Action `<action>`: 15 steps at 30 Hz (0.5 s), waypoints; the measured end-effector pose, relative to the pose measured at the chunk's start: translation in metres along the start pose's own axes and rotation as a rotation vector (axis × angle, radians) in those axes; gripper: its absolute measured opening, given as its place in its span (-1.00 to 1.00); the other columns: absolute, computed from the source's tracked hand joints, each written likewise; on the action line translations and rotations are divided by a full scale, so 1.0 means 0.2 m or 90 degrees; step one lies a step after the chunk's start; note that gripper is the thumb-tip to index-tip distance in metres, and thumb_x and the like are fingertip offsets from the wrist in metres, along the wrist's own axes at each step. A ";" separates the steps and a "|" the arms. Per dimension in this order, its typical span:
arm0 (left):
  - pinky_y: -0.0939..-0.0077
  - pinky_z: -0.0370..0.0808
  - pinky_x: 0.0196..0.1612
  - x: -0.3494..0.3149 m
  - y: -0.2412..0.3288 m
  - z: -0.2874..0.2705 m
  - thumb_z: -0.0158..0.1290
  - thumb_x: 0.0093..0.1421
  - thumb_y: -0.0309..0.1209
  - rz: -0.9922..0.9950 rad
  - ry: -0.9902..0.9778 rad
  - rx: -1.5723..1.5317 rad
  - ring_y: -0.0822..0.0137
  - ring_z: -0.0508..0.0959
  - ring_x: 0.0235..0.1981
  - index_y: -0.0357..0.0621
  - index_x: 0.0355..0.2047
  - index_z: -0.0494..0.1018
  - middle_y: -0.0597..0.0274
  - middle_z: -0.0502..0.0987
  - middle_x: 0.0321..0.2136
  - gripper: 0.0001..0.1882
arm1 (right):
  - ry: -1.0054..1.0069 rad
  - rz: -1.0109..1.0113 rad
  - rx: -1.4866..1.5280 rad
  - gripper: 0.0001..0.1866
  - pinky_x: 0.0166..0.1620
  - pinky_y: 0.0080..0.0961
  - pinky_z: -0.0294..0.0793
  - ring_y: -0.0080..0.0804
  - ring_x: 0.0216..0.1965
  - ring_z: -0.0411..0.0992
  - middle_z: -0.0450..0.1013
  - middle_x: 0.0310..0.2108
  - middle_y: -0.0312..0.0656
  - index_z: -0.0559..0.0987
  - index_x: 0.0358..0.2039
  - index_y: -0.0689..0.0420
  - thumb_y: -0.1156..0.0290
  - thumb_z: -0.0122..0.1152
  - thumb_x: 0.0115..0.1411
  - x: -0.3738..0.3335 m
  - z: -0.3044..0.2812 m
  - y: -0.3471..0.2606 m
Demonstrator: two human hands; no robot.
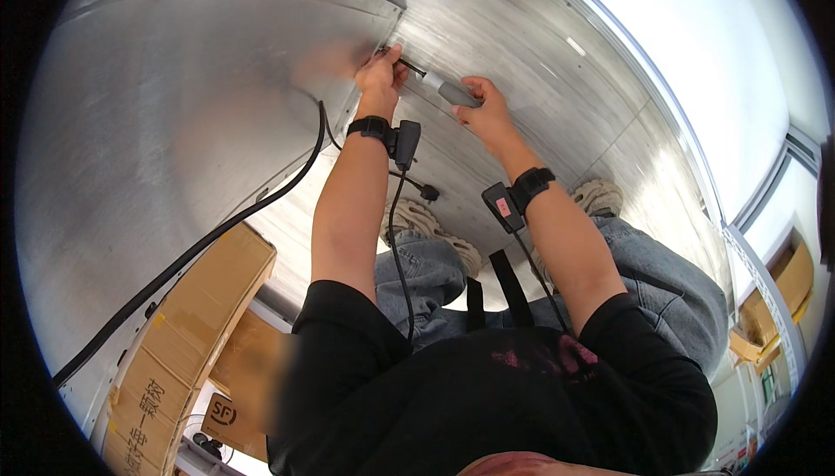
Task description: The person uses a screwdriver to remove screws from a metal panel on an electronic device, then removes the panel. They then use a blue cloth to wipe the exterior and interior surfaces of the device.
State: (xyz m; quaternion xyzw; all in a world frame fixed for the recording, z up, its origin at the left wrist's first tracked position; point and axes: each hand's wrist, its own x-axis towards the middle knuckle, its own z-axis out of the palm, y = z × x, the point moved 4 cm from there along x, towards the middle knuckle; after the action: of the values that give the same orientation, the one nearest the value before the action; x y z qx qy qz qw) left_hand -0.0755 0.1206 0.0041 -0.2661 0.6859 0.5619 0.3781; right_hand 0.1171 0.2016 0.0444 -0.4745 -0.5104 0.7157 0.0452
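My right hand (489,112) grips the back end of a grey pen-shaped electric screwdriver (452,91), thumb on one side and fingers on the other. Its thin dark bit points up and left toward the edge of a large shiny metal panel (217,84). At that edge, close to the panel's corner, my left hand (378,77) has its fingers curled together around the bit's tip. Whatever is pinched there, and the spot the tip meets, are hidden by the fingers.
A thick black cable (278,191) curves across the panel's front. A black plug (428,191) lies on the wood-look floor (522,32) by my shoes. Cardboard boxes (187,345) stand at lower left; a white curved panel (696,41) rises at right.
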 end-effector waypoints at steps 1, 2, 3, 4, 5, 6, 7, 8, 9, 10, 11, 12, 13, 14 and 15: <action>0.50 0.55 -0.41 0.00 0.00 0.00 0.09 0.17 -0.56 -0.001 0.005 0.024 0.41 0.47 -0.55 -0.18 -0.28 0.46 0.27 0.51 -0.46 -0.89 | -0.002 0.005 0.012 -0.60 -0.37 -0.44 0.53 -0.32 -0.48 0.44 0.35 -0.15 -0.07 0.37 0.04 0.15 0.30 0.15 0.22 0.00 0.01 0.00; 0.50 0.56 -0.40 -0.01 0.00 0.00 0.09 0.17 -0.56 -0.002 0.012 0.020 0.41 0.47 -0.55 -0.17 -0.29 0.46 0.28 0.51 -0.47 -0.90 | -0.004 0.010 0.025 -0.60 -0.38 -0.45 0.53 -0.33 -0.48 0.44 0.35 -0.15 -0.07 0.37 0.04 0.15 0.30 0.15 0.23 -0.01 0.01 -0.01; 0.50 0.56 -0.40 -0.01 0.01 -0.01 0.09 0.17 -0.56 -0.002 0.018 0.016 0.41 0.47 -0.55 -0.16 -0.30 0.47 0.28 0.51 -0.47 -0.91 | -0.018 0.110 0.111 -0.59 -0.37 -0.46 0.54 -0.33 -0.45 0.45 0.33 -0.12 -0.05 0.37 0.03 0.17 0.37 0.18 0.19 0.00 0.01 0.01; 0.50 0.56 -0.40 -0.01 0.01 -0.01 0.09 0.17 -0.55 -0.003 0.025 0.011 0.41 0.47 -0.55 -0.15 -0.31 0.47 0.29 0.51 -0.47 -0.92 | -0.033 0.212 0.196 -0.57 -0.37 -0.47 0.54 -0.34 -0.42 0.46 0.32 -0.09 -0.02 0.36 0.03 0.20 0.44 0.21 0.15 -0.02 0.01 -0.04; 0.50 0.55 -0.41 -0.01 0.01 -0.02 0.10 0.16 -0.55 -0.002 0.022 -0.005 0.41 0.46 -0.55 -0.15 -0.32 0.47 0.29 0.51 -0.47 -0.92 | -0.047 0.313 0.282 -0.55 -0.37 -0.48 0.55 -0.34 -0.39 0.46 0.31 -0.06 0.00 0.36 0.02 0.22 0.51 0.24 0.11 -0.03 0.01 -0.06; 0.50 0.55 -0.41 0.00 0.00 -0.02 0.11 0.16 -0.55 -0.001 0.019 -0.021 0.42 0.46 -0.55 -0.14 -0.32 0.47 0.29 0.51 -0.47 -0.91 | -0.087 0.315 0.263 -0.52 -0.35 -0.48 0.54 -0.35 -0.38 0.45 0.32 -0.09 -0.03 0.35 0.03 0.21 0.52 0.26 0.09 -0.03 0.01 -0.05; 0.50 0.55 -0.42 0.01 -0.01 -0.03 0.12 0.15 -0.54 0.000 0.015 -0.036 0.42 0.46 -0.55 -0.13 -0.32 0.48 0.29 0.51 -0.48 -0.91 | -0.125 0.318 0.244 -0.49 -0.34 -0.48 0.54 -0.37 -0.37 0.45 0.33 -0.11 -0.06 0.35 0.05 0.20 0.53 0.28 0.08 -0.02 -0.01 -0.05; 0.50 0.55 -0.43 0.03 -0.01 -0.04 0.12 0.15 -0.54 -0.005 0.001 -0.042 0.42 0.46 -0.55 -0.13 -0.32 0.48 0.29 0.51 -0.48 -0.91 | -0.164 0.321 0.226 -0.46 -0.32 -0.47 0.53 -0.38 -0.36 0.44 0.33 -0.14 -0.09 0.34 0.07 0.19 0.54 0.30 0.07 -0.01 -0.01 -0.04; 0.50 0.54 -0.44 0.05 -0.01 -0.05 0.12 0.15 -0.55 -0.010 -0.012 -0.047 0.42 0.46 -0.55 -0.12 -0.33 0.48 0.29 0.51 -0.48 -0.91 | -0.123 0.235 0.149 -0.50 -0.33 -0.46 0.53 -0.37 -0.38 0.44 0.33 -0.13 -0.08 0.35 0.07 0.18 0.46 0.27 0.11 0.00 -0.01 -0.03; 0.50 0.54 -0.44 0.03 0.00 -0.03 0.13 0.15 -0.55 -0.018 -0.030 -0.051 0.42 0.46 -0.55 -0.12 -0.33 0.48 0.29 0.51 -0.48 -0.91 | -0.077 0.150 0.074 -0.52 -0.34 -0.45 0.54 -0.36 -0.40 0.45 0.34 -0.13 -0.08 0.35 0.07 0.17 0.37 0.23 0.15 0.00 0.01 -0.02; 0.51 0.54 -0.44 0.01 0.00 -0.02 0.11 0.16 -0.55 -0.018 -0.019 -0.029 0.42 0.46 -0.55 -0.12 -0.34 0.47 0.29 0.51 -0.47 -0.93 | -0.032 0.066 -0.002 -0.53 -0.35 -0.44 0.54 -0.35 -0.43 0.46 0.34 -0.12 -0.07 0.35 0.07 0.16 0.28 0.20 0.20 0.00 0.01 -0.03; 0.52 0.53 -0.44 -0.01 0.01 0.00 0.09 0.18 -0.55 -0.018 -0.008 -0.007 0.42 0.47 -0.55 -0.12 -0.34 0.46 0.28 0.51 -0.47 -0.94 | -0.034 0.053 -0.013 -0.53 -0.35 -0.44 0.55 -0.35 -0.43 0.46 0.33 -0.10 -0.04 0.34 0.06 0.17 0.27 0.20 0.20 0.00 0.00 -0.02; 0.53 0.53 -0.43 -0.03 0.02 0.00 0.07 0.19 -0.55 -0.016 0.007 0.012 0.42 0.47 -0.55 -0.12 -0.34 0.45 0.27 0.52 -0.47 -0.95 | -0.042 0.040 -0.025 -0.52 -0.35 -0.44 0.56 -0.34 -0.43 0.47 0.31 -0.07 -0.01 0.33 0.06 0.18 0.26 0.19 0.20 -0.01 0.01 -0.03; 0.53 0.53 -0.43 -0.03 0.02 -0.01 0.07 0.19 -0.54 -0.016 0.009 0.012 0.42 0.47 -0.55 -0.12 -0.35 0.45 0.27 0.52 -0.47 -0.95 | -0.050 0.026 -0.037 -0.52 -0.35 -0.44 0.57 -0.33 -0.43 0.48 0.30 -0.05 0.02 0.32 0.06 0.18 0.25 0.19 0.20 -0.01 0.01 -0.04; 0.54 0.52 -0.43 -0.02 0.01 -0.01 0.07 0.19 -0.54 -0.015 0.010 0.012 0.42 0.47 -0.55 -0.11 -0.36 0.45 0.27 0.52 -0.47 -0.96 | -0.056 0.120 0.079 -0.50 -0.34 -0.45 0.57 -0.33 -0.41 0.47 0.29 -0.04 0.02 0.31 0.07 0.19 0.32 0.22 0.17 -0.01 0.01 -0.02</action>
State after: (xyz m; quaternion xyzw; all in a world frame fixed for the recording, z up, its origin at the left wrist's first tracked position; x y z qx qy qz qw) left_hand -0.0761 0.1189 0.0084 -0.2750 0.6908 0.5487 0.3822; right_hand 0.1152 0.2005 0.0489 -0.4845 -0.4197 0.7674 -0.0154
